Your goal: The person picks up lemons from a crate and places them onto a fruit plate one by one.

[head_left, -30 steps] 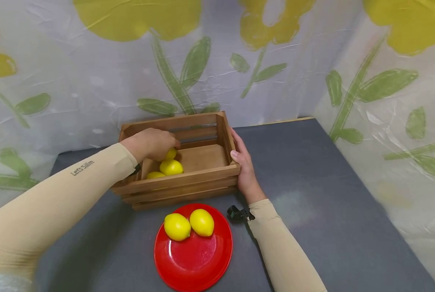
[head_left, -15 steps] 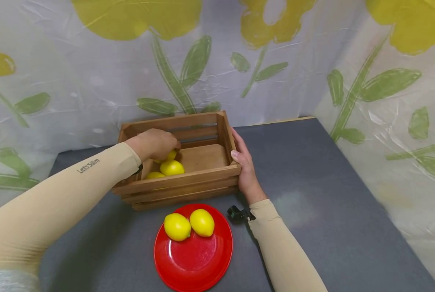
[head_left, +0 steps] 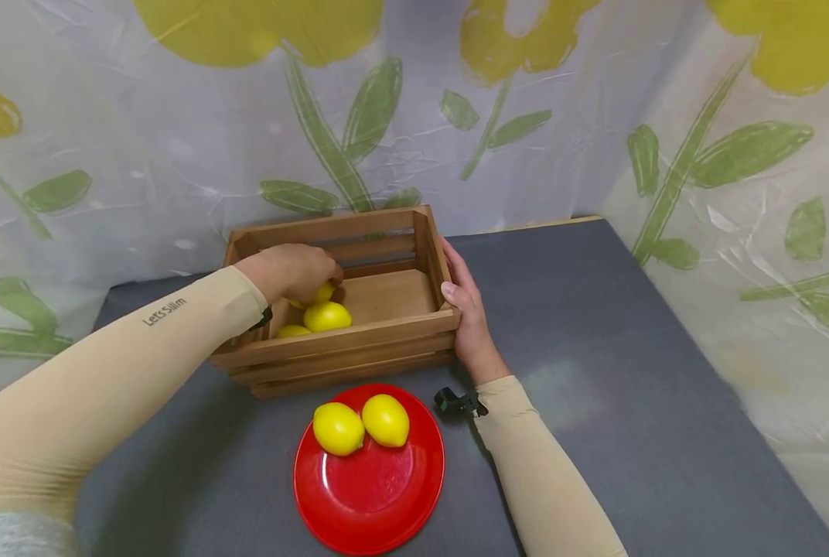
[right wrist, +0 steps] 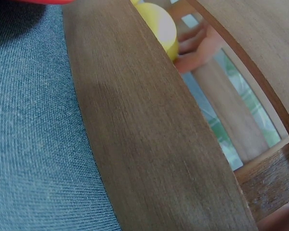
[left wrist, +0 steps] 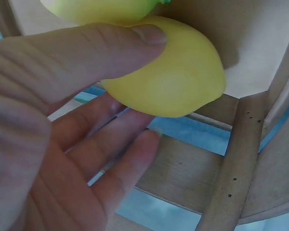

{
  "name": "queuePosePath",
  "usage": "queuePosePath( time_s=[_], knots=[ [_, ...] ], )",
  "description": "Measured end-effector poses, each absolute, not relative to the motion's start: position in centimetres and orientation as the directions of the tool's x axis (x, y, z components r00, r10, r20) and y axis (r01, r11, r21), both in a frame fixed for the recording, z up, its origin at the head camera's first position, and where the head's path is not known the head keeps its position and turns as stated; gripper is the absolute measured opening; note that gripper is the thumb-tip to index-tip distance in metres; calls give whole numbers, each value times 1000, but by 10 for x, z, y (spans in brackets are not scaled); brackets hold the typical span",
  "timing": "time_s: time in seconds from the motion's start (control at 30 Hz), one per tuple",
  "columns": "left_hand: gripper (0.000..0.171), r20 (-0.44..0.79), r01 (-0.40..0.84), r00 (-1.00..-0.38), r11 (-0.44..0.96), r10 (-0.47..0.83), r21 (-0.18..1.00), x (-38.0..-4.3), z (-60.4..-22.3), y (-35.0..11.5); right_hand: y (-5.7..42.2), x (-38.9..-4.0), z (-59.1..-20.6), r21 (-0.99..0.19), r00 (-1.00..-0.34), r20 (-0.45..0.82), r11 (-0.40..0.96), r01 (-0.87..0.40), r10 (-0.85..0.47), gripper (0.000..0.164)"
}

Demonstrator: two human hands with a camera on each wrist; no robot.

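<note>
Lemon (head_left: 325, 292), head view: inside the wooden crate (head_left: 359, 333), left part, under the left hand (head_left: 291, 271); right hand (head_left: 472, 325) grips the crate's right end. Left wrist: thumb and fingers pinch the lemon; smooth, likely light, firm, slightly slippery. Best hold: round its widest middle. Right wrist: crate slats look stiff, should bear gripping.

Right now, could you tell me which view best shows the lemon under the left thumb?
Left wrist: the lemon is large, partly covered by the thumb. In the head view the left hand mostly hides it; the right wrist shows a lemon, possibly another.
</note>
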State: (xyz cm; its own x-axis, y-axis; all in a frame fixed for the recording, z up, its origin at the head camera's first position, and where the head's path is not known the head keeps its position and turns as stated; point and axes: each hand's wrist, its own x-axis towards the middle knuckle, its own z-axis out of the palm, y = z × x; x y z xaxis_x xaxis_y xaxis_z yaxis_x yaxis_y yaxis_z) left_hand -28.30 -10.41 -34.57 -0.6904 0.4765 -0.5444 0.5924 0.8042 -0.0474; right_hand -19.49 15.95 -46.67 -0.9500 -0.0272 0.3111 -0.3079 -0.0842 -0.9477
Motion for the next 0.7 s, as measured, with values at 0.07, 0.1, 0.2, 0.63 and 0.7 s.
queuePosePath(
  time_s=[0.07,0.1,0.2,0.63,0.7],
  knots=[
    [51,-557,578,-689,815,463,-36,-283,-345,-106,159,-195,-465,-948,-950,311,-80,-308,-27,73],
    [52,-563,570,-689,821,456,-33,-283,-345,-107,159,-194,-465,-948,-950,311,-78,-308,-27,73],
    [56,-586,551,-681,835,439,-15,-284,-344,-110,159,-194,-464,-949,-950,310,-69,-307,-29,73],
    [60,-587,516,-700,857,407,-21,-281,-341,-112,159,-195,-467,-949,-951,308,-80,-305,-31,73],
    [59,-576,517,-706,856,413,-20,-280,-337,-111,160,-195,-467,-947,-950,312,-84,-309,-31,73]
  ],
)
